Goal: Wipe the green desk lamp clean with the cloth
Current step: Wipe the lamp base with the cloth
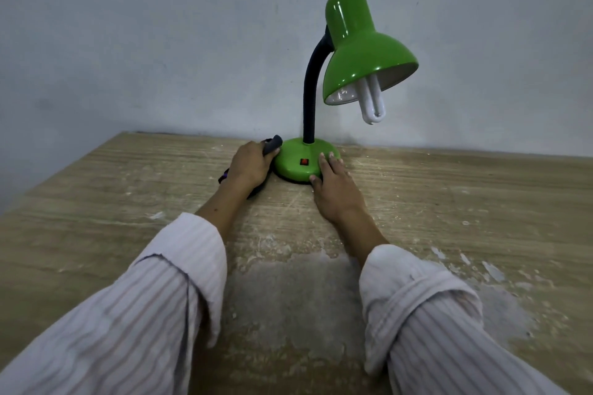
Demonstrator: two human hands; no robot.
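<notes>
The lamp (340,86) stands at the back of the table (481,218), close to the wall (160,42). The left hand (252,163) is closed around a dark cloth (272,144), pressed to the left side of the lamp's base (301,159). The right hand (330,179) lies flat and open on the base's right edge, steadying it. I'd judge the wiping is at the base; shade (362,51) and neck (309,90) look untouched. The table is worn, scuffed wood; the wall bare and grey.

cloth (272,144): mostly hidden by left hand (250,165) | sleeves: cropped
</notes>
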